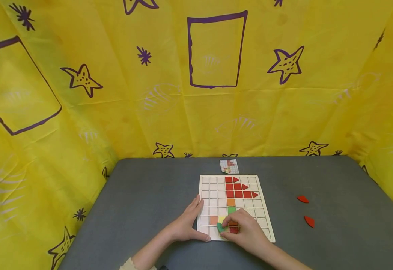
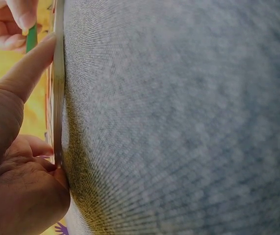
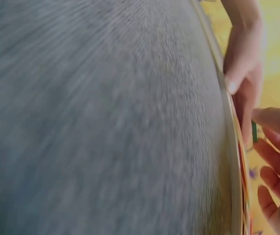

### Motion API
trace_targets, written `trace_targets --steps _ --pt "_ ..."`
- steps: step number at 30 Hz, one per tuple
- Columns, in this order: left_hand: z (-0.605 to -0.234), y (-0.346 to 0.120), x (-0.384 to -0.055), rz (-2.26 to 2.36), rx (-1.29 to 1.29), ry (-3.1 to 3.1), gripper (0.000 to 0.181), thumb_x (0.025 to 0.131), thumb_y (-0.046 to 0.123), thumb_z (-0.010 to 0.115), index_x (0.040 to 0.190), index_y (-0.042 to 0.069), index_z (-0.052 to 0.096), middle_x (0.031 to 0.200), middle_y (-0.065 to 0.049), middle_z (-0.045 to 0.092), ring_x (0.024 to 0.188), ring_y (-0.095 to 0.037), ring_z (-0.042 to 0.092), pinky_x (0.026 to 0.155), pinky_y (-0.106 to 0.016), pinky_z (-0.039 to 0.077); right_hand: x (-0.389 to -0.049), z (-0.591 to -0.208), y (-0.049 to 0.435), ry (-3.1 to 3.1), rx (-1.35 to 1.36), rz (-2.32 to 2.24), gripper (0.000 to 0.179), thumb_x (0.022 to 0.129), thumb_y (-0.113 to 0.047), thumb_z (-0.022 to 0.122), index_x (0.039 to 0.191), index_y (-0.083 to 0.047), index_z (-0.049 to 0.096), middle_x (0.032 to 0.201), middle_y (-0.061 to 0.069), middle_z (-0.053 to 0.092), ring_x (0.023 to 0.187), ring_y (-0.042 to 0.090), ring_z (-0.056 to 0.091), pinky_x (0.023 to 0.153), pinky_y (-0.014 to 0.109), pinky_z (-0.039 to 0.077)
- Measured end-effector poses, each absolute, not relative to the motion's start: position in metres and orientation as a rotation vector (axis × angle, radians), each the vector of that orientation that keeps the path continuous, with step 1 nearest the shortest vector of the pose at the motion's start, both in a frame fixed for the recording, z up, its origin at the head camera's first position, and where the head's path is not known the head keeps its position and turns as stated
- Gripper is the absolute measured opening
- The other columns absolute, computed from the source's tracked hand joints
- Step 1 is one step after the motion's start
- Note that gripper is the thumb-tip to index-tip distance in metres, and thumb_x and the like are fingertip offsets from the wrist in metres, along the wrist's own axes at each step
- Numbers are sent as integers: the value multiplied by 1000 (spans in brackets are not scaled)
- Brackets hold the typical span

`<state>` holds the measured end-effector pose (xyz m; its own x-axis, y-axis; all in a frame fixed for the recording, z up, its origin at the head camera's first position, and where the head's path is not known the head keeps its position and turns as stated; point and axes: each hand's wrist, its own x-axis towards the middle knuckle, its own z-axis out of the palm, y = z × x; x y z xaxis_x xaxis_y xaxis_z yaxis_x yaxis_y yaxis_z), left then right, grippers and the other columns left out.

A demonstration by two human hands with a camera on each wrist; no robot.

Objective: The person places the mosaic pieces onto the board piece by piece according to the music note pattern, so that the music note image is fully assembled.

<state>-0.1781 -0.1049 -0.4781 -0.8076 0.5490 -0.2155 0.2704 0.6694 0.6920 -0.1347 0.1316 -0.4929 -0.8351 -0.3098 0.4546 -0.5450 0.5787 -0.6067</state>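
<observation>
A pale wooden grid board lies on the dark grey table. My left hand rests along its left side, fingers extended, with the thumb at the near left corner. My right hand pinches a small green piece, curved on one side, above the near rows; the left wrist view shows that green piece edge-on. Red squares and triangles fill cells in the far rows. Below them sit an orange square, a green square, a yellow square and a salmon square. Darker red pieces are partly hidden by my right hand.
Two red quarter-circle pieces lie apart on the table to the right of the board. A small printed pattern card lies beyond its far edge. Yellow patterned cloth hangs behind and at both sides.
</observation>
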Motion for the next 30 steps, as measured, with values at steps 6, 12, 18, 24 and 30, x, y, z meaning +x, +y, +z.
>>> trace_targets --steps 6,12,18,24,30 --pt "-478 -105 -178 945 658 2476 114 69 48 81 152 4 14 160 -13 1 147 -32 4 111 -57 19 -137 -496 119 -2408 860 953 26 65 -25 86 78 -29 64 79 -23 59 80 -2 45 69 12 37" --pt "-478 -106 -178 939 671 2489 115 69 48 81 152 4 14 160 -12 2 147 -32 5 111 -58 20 -138 -496 114 -2403 894 822 23 65 -27 85 76 -31 65 79 -25 60 81 -2 46 70 17 38" --pt "-475 -106 -178 933 658 2488 114 70 48 80 152 4 15 160 -12 2 147 -32 5 111 -58 20 -140 -497 112 -2430 892 827 21 67 -28 85 76 -30 67 80 -24 61 82 -1 46 72 21 40" --pt "-475 -106 -178 930 649 2479 114 69 48 80 152 5 15 160 -12 2 147 -32 6 110 -58 21 -140 -496 112 -2490 868 858 18 69 -29 84 75 -31 67 79 -25 61 82 -2 45 73 22 41" --pt "-474 -105 -177 931 616 2458 114 69 49 80 152 7 14 161 -11 2 147 -32 6 110 -59 21 -137 -496 119 -2526 796 960 20 70 -28 84 80 -33 67 80 -26 60 83 -3 45 70 19 41"
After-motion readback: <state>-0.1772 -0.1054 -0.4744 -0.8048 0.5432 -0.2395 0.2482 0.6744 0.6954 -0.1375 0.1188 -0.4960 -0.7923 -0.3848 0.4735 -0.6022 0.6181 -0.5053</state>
